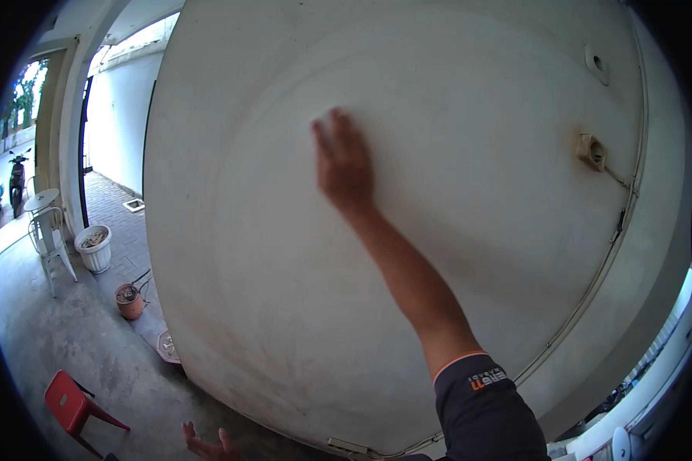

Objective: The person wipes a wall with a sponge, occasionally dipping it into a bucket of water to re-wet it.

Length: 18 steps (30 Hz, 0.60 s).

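Observation:
My right hand (344, 165) is raised at the upper middle of the view, over the pale wall (284, 269). Its fingers are apart and slightly blurred, with nothing held in them. Whether the fingertips touch the wall is hard to tell. A dark sleeve with orange trim covers the upper arm. Low at the bottom edge, my left hand (207, 446) shows only in part, fingers spread and empty, near the foot of the wall and above the grey floor.
A red stool (71, 401) stands at the lower left. Beyond it are a terracotta pot (129, 307), a white planter (96, 257), a metal chair (46, 230) and a round table (41, 200). A socket (592, 152) and cables are on the wall's right side.

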Available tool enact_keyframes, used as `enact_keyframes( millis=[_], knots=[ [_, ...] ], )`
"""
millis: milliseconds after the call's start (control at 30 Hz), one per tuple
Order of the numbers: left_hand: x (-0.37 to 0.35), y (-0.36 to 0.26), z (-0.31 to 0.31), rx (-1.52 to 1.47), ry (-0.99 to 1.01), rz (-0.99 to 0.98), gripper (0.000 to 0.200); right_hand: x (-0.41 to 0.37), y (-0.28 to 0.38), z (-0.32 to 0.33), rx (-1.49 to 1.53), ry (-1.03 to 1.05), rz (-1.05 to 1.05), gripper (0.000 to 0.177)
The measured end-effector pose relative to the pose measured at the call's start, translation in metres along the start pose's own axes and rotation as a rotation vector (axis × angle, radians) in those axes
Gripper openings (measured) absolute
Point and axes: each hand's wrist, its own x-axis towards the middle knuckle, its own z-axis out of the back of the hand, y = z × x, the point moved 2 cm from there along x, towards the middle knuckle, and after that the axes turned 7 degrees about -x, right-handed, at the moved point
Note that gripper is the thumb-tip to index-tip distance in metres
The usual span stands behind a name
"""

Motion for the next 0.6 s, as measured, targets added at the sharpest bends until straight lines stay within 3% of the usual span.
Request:
enact_keyframes(
  millis=[100, 200, 233, 267, 333, 433, 467, 500, 600],
  knots=[
    [0.031, -0.020, -0.001, 0.001, 0.010, -0.007, 0.080, -0.039, 0.074, -0.022, 0.093, 0.138, 0.232, 0.043],
    [0.041, -0.006, -0.009, -0.084, -0.050, -0.009, 0.073, -0.049, 0.083, -0.022, 0.147, 0.185, 0.328, 0.044],
    [0.042, 0.004, -0.014, -0.124, -0.086, -0.006, 0.073, -0.033, 0.060, -0.008, 0.185, 0.098, 0.275, 0.044],
    [0.041, 0.009, -0.017, -0.147, -0.074, 0.009, 0.073, -0.013, 0.028, 0.009, 0.020, 0.047, 0.260, 0.041],
    [0.035, 0.015, -0.015, -0.171, -0.055, 0.057, 0.073, 0.024, -0.064, 0.039, -0.083, -0.113, 0.039, 0.038],
    [0.019, 0.036, -0.020, -0.141, -0.023, 0.067, 0.074, 0.047, -0.198, 0.089, -0.634, -0.221, -0.229, 0.047],
    [0.012, 0.033, -0.021, -0.155, -0.004, 0.086, 0.074, 0.049, -0.207, 0.105, -0.697, -0.204, -0.421, 0.048],
    [0.004, 0.030, -0.020, -0.167, 0.012, 0.110, 0.075, 0.045, -0.222, 0.103, -0.814, -0.167, -0.390, 0.048],
    [-0.024, 0.018, -0.017, -0.156, 0.081, 0.172, 0.075, 0.038, -0.176, 0.073, -0.616, -0.167, -0.278, 0.046]
  ],
)
